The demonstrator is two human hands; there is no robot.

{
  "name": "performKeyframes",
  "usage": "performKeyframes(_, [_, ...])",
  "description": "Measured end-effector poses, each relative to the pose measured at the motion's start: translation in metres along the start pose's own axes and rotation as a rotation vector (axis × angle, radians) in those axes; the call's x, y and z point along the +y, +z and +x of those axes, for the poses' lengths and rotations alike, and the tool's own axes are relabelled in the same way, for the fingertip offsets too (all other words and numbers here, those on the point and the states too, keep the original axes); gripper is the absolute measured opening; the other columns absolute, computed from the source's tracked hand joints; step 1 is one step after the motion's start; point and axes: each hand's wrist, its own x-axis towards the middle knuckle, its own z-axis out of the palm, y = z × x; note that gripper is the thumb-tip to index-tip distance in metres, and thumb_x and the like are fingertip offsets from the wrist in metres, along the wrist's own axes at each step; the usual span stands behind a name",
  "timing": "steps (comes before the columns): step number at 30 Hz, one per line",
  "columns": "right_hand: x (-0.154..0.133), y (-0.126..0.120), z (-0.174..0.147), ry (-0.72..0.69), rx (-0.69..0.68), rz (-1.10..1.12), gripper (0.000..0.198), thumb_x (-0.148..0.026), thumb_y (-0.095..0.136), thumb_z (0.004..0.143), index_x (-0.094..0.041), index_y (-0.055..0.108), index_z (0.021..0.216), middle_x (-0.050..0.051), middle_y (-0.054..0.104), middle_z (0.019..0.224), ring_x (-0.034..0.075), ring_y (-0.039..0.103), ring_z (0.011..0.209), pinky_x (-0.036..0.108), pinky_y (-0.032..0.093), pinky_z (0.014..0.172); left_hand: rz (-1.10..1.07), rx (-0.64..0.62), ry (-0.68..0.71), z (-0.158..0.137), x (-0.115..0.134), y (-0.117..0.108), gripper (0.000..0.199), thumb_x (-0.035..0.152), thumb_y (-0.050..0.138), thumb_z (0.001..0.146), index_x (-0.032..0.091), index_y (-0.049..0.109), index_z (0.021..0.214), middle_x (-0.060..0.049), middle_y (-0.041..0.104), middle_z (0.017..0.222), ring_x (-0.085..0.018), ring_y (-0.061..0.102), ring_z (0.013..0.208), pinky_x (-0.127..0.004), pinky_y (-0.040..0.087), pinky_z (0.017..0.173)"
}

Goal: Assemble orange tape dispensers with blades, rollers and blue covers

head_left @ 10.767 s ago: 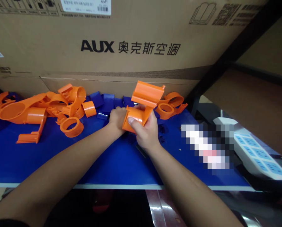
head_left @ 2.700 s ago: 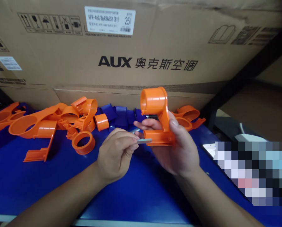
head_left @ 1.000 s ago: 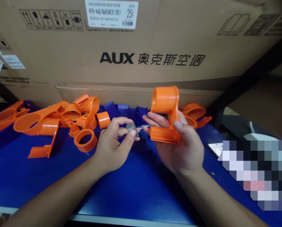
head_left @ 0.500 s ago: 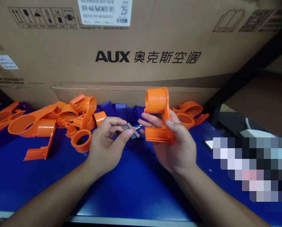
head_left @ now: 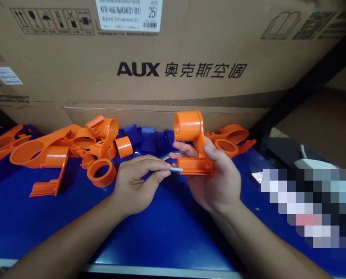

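In my right hand (head_left: 216, 178) is an orange tape dispenser (head_left: 188, 126), its round hub up and its flat slotted end low, facing left. My thumb presses on its arm while the other fingers spread behind it. My left hand (head_left: 140, 180) pinches a small serrated metal blade (head_left: 176, 169) between thumb and fingers. The blade's toothed edge points up, and its right end meets the left end of the dispenser's slotted part. Whether it sits inside the slot I cannot tell.
Several orange dispenser parts (head_left: 56, 155) lie piled on the blue tabletop (head_left: 161, 236) at left, with an orange ring (head_left: 101, 173) nearest. Blue pieces (head_left: 147, 140) lie behind my hands. More orange parts (head_left: 233, 135) are at right. A large cardboard box (head_left: 173, 46) stands behind.
My left hand has turned the blade level and moved it right, up against the dispenser. The dispenser has shifted slightly left in my right hand.
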Motion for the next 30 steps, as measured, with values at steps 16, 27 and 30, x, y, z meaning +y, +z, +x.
performKeyframes(16, [-0.0011,0.0005,-0.0051,0.116,0.006,0.068,0.026,-0.038,0.066,0.09,-0.028,0.063,0.114,0.004,0.084,0.108,0.024,0.081,0.083,0.036,0.065,0.068,-0.046,-0.04,0.138,0.0013,0.0022,0.0027,0.022,0.005,0.073,0.093,0.023,0.08,0.105,-0.002,0.084,0.089,-0.017,0.08,0.083,-0.03,0.067,0.075])
performKeyframes(27, [-0.0002,0.0015,-0.006,0.062,0.031,0.056,0.028,-0.038,0.066,0.09,-0.028,0.065,0.116,0.003,0.083,0.108,0.021,0.08,0.08,0.032,0.063,0.065,-0.014,-0.06,0.151,0.0016,-0.0003,0.0007,0.02,0.004,0.072,0.093,0.021,0.078,0.102,-0.003,0.083,0.088,-0.017,0.08,0.082,-0.031,0.067,0.076])
performKeyframes(30, [0.0016,0.0014,-0.0071,0.036,0.021,0.01,0.027,-0.039,0.063,0.092,-0.029,0.064,0.117,0.002,0.083,0.11,0.023,0.08,0.082,0.034,0.063,0.066,0.032,-0.086,0.194,0.0005,-0.0011,0.0021,0.022,0.005,0.069,0.094,0.023,0.077,0.103,-0.002,0.083,0.085,-0.017,0.08,0.081,-0.033,0.068,0.075])
